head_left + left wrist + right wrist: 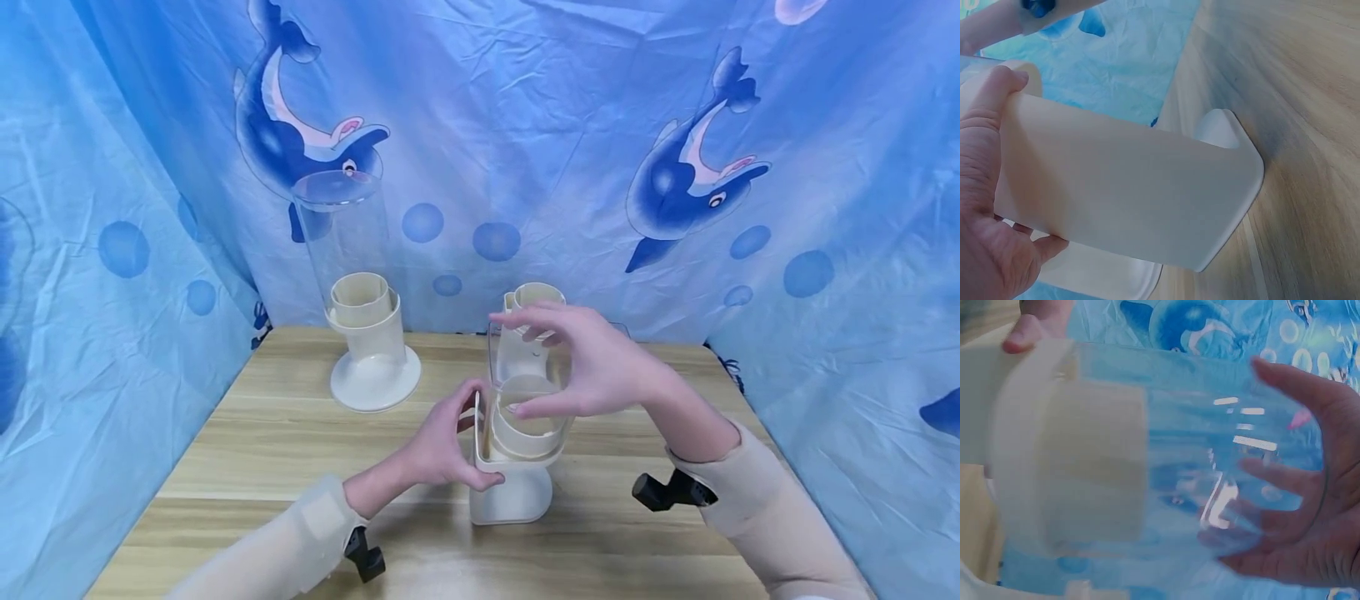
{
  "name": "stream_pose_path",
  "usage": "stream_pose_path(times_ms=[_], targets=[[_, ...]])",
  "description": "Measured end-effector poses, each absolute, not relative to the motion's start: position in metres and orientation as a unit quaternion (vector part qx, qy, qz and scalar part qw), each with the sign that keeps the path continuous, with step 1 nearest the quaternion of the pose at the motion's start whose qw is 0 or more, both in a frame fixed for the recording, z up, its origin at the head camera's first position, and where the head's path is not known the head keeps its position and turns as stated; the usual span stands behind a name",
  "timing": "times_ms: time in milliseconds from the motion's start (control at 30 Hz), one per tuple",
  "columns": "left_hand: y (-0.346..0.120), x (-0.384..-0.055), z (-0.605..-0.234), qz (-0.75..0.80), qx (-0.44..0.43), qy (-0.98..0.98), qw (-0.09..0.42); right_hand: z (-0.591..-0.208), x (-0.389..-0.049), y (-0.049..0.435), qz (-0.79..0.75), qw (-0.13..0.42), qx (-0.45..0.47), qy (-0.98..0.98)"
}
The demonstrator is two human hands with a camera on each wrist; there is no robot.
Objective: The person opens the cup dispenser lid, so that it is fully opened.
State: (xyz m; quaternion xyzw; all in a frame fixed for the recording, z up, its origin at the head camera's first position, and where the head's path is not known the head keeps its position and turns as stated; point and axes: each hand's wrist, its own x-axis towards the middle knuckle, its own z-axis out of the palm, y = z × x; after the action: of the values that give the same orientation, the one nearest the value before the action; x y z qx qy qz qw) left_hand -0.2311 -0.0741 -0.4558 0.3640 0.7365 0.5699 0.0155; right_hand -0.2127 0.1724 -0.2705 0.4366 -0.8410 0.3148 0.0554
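In the middle of the table stands a white plastic dispenser base (513,496) with a collar at its top. My left hand (442,442) grips that collar from the left, thumb in front; the left wrist view shows the fingers around the base's flat side. A clear plastic container (1182,415) sits with its lower end in the collar, around a white inner ring (1100,462). My right hand (600,367) holds the container's other end, its fingers curled round the wall and visible through it.
Back left stands a second white base (375,379) with a tall clear cylinder (341,225) on it. Another white base (536,296) is behind my right hand, partly hidden. Blue dolphin-print cloth (510,150) hangs around the wooden table (247,442).
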Motion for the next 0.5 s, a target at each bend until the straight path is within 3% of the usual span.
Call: stream_pose_path(times_ms=[200, 367, 500], targets=[[-0.073, -0.232, -0.457, 0.574, 0.359, 0.736, 0.011, -0.307, -0.222, 0.196, 0.565, -0.026, 0.426, -0.706], [-0.074, -0.236, -0.458, 0.571, 0.360, 0.737, 0.018, -0.335, -0.221, 0.194, 0.600, -0.076, 0.400, -0.689], [-0.073, -0.238, -0.459, 0.574, 0.364, 0.733, 0.030, -0.335, -0.214, 0.192, 0.592, -0.072, 0.361, -0.717]])
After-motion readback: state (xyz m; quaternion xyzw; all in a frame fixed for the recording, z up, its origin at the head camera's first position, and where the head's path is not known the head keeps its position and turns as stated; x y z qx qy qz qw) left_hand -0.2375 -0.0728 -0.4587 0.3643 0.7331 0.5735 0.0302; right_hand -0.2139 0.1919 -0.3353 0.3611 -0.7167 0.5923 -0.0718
